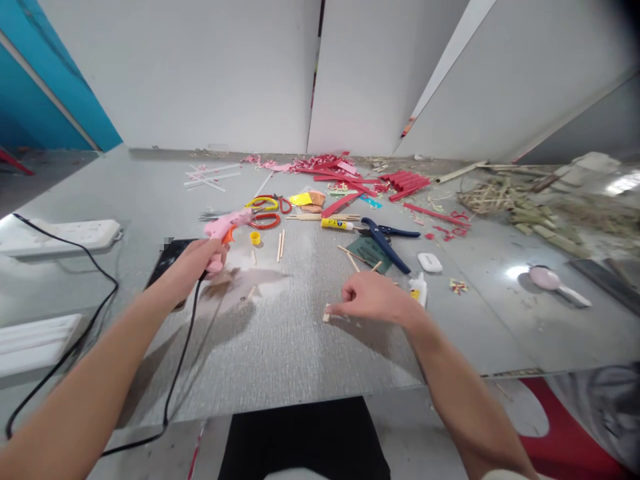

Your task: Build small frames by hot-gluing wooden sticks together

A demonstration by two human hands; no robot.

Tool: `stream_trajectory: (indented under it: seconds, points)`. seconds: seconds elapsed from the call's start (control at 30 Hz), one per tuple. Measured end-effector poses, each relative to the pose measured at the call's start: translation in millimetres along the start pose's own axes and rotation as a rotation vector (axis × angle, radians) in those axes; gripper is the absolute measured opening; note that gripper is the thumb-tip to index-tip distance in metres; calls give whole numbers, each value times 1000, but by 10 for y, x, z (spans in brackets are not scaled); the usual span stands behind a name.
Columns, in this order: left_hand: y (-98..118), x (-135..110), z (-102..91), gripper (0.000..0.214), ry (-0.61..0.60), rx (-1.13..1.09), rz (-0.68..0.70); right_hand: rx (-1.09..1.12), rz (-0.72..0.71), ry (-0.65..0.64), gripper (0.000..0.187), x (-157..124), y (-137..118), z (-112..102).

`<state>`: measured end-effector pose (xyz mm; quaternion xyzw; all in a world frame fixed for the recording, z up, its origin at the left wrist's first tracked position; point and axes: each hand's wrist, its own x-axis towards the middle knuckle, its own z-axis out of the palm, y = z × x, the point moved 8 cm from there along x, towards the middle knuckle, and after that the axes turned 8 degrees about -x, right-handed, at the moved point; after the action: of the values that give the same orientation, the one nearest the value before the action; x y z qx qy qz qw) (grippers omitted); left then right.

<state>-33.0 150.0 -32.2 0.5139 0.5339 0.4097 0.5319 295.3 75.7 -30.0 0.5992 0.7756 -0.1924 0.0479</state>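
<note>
My left hand [200, 259] is closed around the grip of a pink glue gun [226, 227] with an orange trigger, held just above the grey table [280, 347]; its black cord [175, 373] trails toward me. My right hand [373, 298] rests on the table with thumb and forefinger pinched on a small pale wooden piece [327, 313]. Loose wooden sticks [281, 245] lie between the two hands.
Beyond the hands lie scissors [267, 212], a yellow glue tube [336, 225], blue cutters [386, 241], a white glue bottle [418, 289], red paper strips [405, 182] and straw scraps [505, 200]. A power strip [65, 235] and phone [167, 261] sit left; a pink spoon [553, 282] right.
</note>
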Motion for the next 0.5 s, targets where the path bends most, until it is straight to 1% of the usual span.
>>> stream_trajectory:
  seconds: [0.07, 0.1, 0.17, 0.23, 0.3, 0.37, 0.43, 0.5]
  points:
    - [91, -44, 60, 14, 26, -114, 42, -5, 16, 36, 50, -47, -6, -127]
    - [143, -74, 93, 17, 34, -160, 64, -10, 5, 66, 45, -61, -54, -188]
    - [234, -137, 152, 28, 44, -267, 91, -35, -52, 117, 33, -66, -230, -280]
    - [291, -190, 188, 33, 56, -397, 96, -86, -130, 152, 24, -33, -454, -345]
    - [311, -223, 217, 23, 55, -495, 83, -165, -180, 178, 24, 36, -645, -418]
    - [307, -236, 254, 12, 27, -523, 66, -236, -184, 192, 26, 130, -765, -514]
    - [289, -238, 293, 21, -14, -539, 54, -288, -171, 203, 28, 223, -844, -626]
    - [274, -237, 323, 27, -47, -552, 56, -316, -196, 211, 27, 298, -951, -710]
